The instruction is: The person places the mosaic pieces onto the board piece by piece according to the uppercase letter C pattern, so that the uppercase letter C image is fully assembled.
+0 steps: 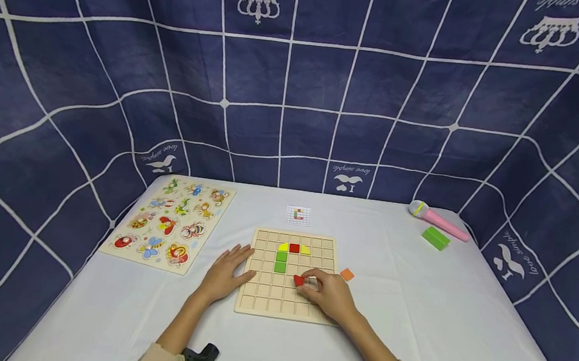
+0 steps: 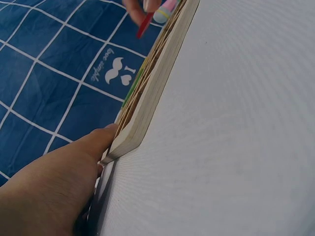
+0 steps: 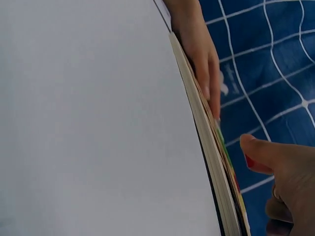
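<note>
My left hand [image 1: 225, 274] lies flat, steadying the wooden grid board [image 1: 262, 295], while my right hand [image 1: 329, 295] pinches a red piece [image 1: 299, 280] over its middle cells; it could land crooked and jam if I tilt it.

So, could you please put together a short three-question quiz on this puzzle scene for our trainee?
1. True or false: the left hand rests flat against the left edge of the grid board.
2. What does the right hand pinch? A) red piece B) orange piece C) green block
3. Fill in: the pink microphone lies at the table's far ____ corner as the head view shows it.

Key
1. True.
2. A: the red piece is held over the board; the orange piece lies on the table beside the board, and the green block lies near the microphone.
3. Right.
</note>
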The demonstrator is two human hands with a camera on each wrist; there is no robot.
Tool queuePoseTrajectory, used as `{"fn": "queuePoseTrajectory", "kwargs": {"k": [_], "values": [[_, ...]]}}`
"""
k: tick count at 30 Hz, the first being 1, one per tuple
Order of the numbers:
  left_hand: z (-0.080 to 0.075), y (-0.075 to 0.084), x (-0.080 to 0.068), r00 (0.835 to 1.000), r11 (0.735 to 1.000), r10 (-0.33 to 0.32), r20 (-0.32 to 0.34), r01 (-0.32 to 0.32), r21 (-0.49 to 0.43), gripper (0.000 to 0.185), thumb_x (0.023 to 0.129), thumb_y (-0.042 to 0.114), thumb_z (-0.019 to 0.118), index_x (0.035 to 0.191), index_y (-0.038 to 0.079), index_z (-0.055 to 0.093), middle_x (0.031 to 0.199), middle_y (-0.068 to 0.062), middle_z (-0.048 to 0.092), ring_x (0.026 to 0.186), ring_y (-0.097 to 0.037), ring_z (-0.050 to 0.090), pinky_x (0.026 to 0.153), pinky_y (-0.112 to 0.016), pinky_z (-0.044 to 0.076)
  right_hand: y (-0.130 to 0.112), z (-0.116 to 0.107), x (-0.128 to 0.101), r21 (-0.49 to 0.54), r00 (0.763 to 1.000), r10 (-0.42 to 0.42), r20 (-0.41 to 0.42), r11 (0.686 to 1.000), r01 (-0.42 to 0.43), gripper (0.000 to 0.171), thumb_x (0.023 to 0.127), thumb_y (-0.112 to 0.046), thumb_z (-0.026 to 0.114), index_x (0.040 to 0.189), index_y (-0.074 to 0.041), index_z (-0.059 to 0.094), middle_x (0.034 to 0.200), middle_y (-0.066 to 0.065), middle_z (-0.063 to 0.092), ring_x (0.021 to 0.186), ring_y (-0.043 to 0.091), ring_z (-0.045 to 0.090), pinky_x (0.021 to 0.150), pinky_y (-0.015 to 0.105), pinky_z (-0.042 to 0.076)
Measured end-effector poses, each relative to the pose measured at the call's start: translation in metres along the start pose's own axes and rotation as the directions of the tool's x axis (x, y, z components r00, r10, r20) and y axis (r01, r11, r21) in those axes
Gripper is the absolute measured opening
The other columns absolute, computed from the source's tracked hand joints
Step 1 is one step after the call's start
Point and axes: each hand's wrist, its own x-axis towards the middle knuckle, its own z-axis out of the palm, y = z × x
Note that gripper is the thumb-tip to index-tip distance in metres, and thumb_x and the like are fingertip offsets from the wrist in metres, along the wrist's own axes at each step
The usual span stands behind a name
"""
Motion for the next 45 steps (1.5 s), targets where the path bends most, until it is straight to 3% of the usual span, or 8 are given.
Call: {"fn": "queuePoseTrajectory", "kwargs": {"k": [9, 21, 26, 31, 33, 39, 45], "values": [[0.000, 0.000, 0.001, 1.000, 1.000, -0.006, 0.011, 0.005, 0.004, 0.061, 0.087, 0.041, 0.061, 0.137, 0.011, 0.046, 0.143, -0.007, 0.039, 0.136, -0.027, 0.025, 0.112, -0.044, 0.014, -0.016, 0.029, 0.018, -0.023, 0.999, 0.006, 0.032, 1.000, -0.005, 0.031, 0.074, -0.041, 0.075, 0.096, -0.019, 0.070, 0.046, -0.015, 0.034, 0.043, 0.000, 0.025, 0.039, 0.018, 0.024], [0.001, -0.002, 0.001, 1.000, 1.000, -0.006, 0.012, 0.006, 0.010, 0.060, 0.087, 0.041, 0.061, 0.137, 0.012, 0.045, 0.143, -0.006, 0.039, 0.136, -0.026, 0.025, 0.112, -0.042, 0.013, -0.016, 0.037, 0.022, -0.057, 0.998, -0.038, 0.041, 0.998, 0.040, 0.030, 0.075, -0.039, 0.074, 0.097, -0.019, 0.070, 0.048, -0.018, 0.037, 0.044, 0.001, 0.027, 0.039, 0.018, 0.026], [0.001, -0.003, 0.000, 1.000, 1.000, -0.005, 0.016, 0.005, 0.011, 0.061, 0.087, 0.042, 0.060, 0.137, 0.012, 0.045, 0.143, -0.006, 0.039, 0.136, -0.025, 0.024, 0.112, -0.042, 0.013, -0.016, 0.037, 0.021, -0.046, 0.998, -0.048, 0.046, 0.998, 0.050, 0.028, 0.076, -0.037, 0.074, 0.098, -0.019, 0.071, 0.052, -0.014, 0.050, 0.045, 0.001, 0.030, 0.041, 0.019, 0.031], [0.001, -0.002, 0.000, 1.000, 1.000, -0.004, 0.012, 0.004, 0.010, 0.061, 0.087, 0.042, 0.060, 0.137, 0.012, 0.045, 0.143, -0.006, 0.039, 0.136, -0.026, 0.024, 0.112, -0.043, 0.014, -0.017, 0.037, 0.021, -0.041, 0.998, -0.052, 0.043, 0.998, 0.054, 0.030, 0.076, -0.037, 0.074, 0.099, -0.019, 0.071, 0.069, -0.009, 0.065, 0.048, 0.000, 0.039, 0.047, 0.020, 0.039], [0.001, -0.002, 0.000, 1.000, 1.000, -0.002, 0.010, 0.002, 0.006, 0.061, 0.087, 0.042, 0.060, 0.137, 0.012, 0.045, 0.143, -0.006, 0.039, 0.136, -0.026, 0.025, 0.112, -0.043, 0.014, -0.017, 0.036, 0.021, -0.042, 0.998, -0.051, 0.037, 0.998, 0.053, 0.030, 0.076, -0.038, 0.074, 0.098, -0.019, 0.070, 0.068, -0.010, 0.064, 0.047, 0.000, 0.038, 0.048, 0.020, 0.040], [0.002, -0.001, 0.001, 1.000, 1.000, 0.008, 0.007, -0.008, 0.002, 0.060, 0.087, 0.041, 0.061, 0.137, 0.011, 0.046, 0.143, -0.007, 0.039, 0.136, -0.027, 0.025, 0.112, -0.043, 0.014, -0.015, 0.024, 0.019, -0.034, 1.000, -0.012, 0.014, 0.999, 0.013, 0.030, 0.075, -0.040, 0.074, 0.099, -0.022, 0.070, 0.044, -0.018, 0.037, 0.045, 0.000, 0.028, 0.046, 0.019, 0.036], [0.000, -0.001, 0.000, 1.000, 1.000, 0.001, 0.012, -0.001, 0.007, 0.061, 0.087, 0.042, 0.060, 0.137, 0.011, 0.045, 0.143, -0.007, 0.039, 0.136, -0.027, 0.025, 0.112, -0.043, 0.014, 0.000, -0.003, 0.013, 0.014, 0.999, 0.015, -0.044, 1.000, -0.015, 0.024, 0.078, -0.031, 0.074, 0.098, -0.019, 0.070, 0.045, -0.016, 0.030, 0.041, -0.001, 0.022, 0.036, 0.018, 0.023]]}}
